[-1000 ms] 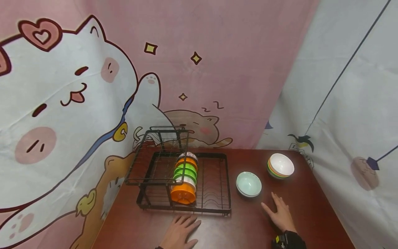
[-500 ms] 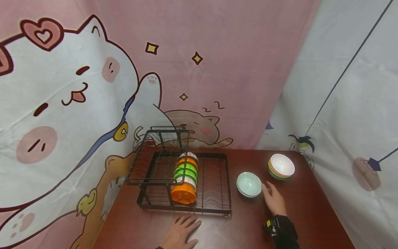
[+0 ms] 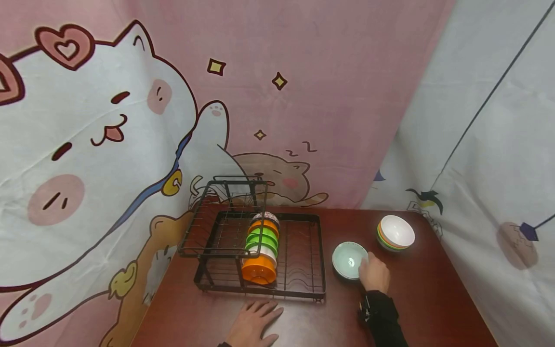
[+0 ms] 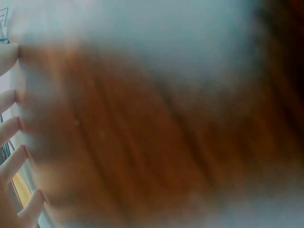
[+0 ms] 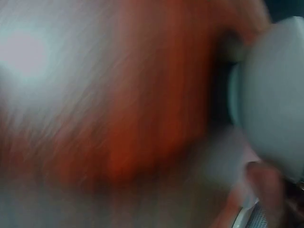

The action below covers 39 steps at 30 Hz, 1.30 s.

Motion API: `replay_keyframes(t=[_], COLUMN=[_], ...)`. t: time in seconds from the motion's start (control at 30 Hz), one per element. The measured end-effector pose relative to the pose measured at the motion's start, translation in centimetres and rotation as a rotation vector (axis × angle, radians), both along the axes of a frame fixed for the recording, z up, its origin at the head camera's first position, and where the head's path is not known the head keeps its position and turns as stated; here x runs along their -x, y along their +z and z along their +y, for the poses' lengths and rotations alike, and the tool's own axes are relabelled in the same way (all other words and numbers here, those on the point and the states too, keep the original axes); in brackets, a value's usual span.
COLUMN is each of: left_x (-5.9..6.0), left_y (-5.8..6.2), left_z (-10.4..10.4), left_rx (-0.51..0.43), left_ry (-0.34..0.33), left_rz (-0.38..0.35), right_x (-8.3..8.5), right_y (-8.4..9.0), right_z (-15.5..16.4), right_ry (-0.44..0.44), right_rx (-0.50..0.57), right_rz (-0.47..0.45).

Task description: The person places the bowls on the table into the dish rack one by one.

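My right hand (image 3: pixel 375 274) is at the right side of a pale green bowl (image 3: pixel 348 258), its fingers curled at the rim and gripping it. In the right wrist view the bowl's outer wall (image 5: pixel 275 95) fills the right edge, with a blurred finger (image 5: pixel 266 185) below it. Whether a second bowl sits under it is hard to make out. My left hand (image 3: pixel 253 324) rests palm down on the table in front of the black dish rack (image 3: pixel 299 293), fingers spread. In the left wrist view, its fingers (image 4: pixel 13 161) show at the left edge.
In the rack, a row of bowls stands on edge, with an orange bowl (image 3: pixel 259 271) nearest. A stack of bowls topped by a white one (image 3: pixel 397 231) stands at the back right of the brown table (image 3: pixel 438 299). Printed curtains (image 3: pixel 347 96) hang behind.
My right hand has moved left from beside the pale green bowl, and its fingers have closed on the rim. My left hand has stayed in place. The head view has shifted slightly.
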<state>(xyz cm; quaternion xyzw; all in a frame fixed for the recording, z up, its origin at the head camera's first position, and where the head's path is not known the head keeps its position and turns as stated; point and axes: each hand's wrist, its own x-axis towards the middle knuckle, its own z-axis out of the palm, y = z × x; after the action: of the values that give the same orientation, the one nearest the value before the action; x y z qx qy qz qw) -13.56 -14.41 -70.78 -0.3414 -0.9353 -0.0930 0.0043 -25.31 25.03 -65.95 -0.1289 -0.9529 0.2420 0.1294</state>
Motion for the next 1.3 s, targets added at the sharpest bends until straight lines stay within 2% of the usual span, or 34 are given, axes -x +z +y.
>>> replay_keyframes(t=[0.07,0.2,0.4,0.5,0.57,0.73,0.8,0.87,0.93,1.03,1.1,1.17,1.23,1.3], left_x=[0.0,-0.2,-0.2,-0.2,-0.2,-0.4,-0.4,-0.4,-0.4,-0.3,-0.3,-0.3,-0.3,-0.2], left_y=[0.0,0.1,0.3,0.5,0.7,0.9,0.9,0.9,0.9,1.0,1.1,1.2,1.4,1.8], left_z=[0.0,0.0,0.1,0.1,0.2,0.2,0.1,0.1,0.1,0.2,0.3,0.3,0.4,0.6], left_rx=[0.002,0.0,0.017,0.022,0.023,0.021,0.018,0.015,0.012,0.013,0.018,0.023,0.027,0.033], left_ry=[0.003,0.009,0.015,0.018,0.021,0.023,0.021,0.02,0.021,0.022,0.024,0.029,0.037,0.045], left_rz=[0.004,0.006,-0.029,-0.039,-0.044,-0.059,-0.064,-0.068,-0.072,-0.074,-0.078,-0.09,-0.111,-0.136], right_x=[0.0,-0.1,0.0,0.3,0.4,-0.2,-0.5,-0.9,-1.3,-1.9,-2.4,-2.8,-3.3,-3.8], right_y=[0.2,0.6,1.2,1.0,0.8,0.7,0.9,1.1,1.5,2.3,3.1,4.0,5.0,5.8], right_z=[-0.1,-0.1,0.3,1.0,1.5,2.6,2.9,3.3,3.5,4.0,4.2,4.4,4.5,4.4], right_ry=[-0.021,-0.038,0.009,0.023,0.01,-0.066,-0.107,-0.159,-0.192,-0.203,-0.183,-0.156,-0.149,-0.16], right_rx=[-0.065,-0.109,-0.157,-0.168,-0.139,0.011,0.078,0.157,0.307,0.653,0.941,1.174,1.352,1.459], right_rz=[0.057,0.154,0.291,0.271,0.222,0.076,0.046,0.04,0.045,0.066,0.07,0.052,0.011,-0.025])
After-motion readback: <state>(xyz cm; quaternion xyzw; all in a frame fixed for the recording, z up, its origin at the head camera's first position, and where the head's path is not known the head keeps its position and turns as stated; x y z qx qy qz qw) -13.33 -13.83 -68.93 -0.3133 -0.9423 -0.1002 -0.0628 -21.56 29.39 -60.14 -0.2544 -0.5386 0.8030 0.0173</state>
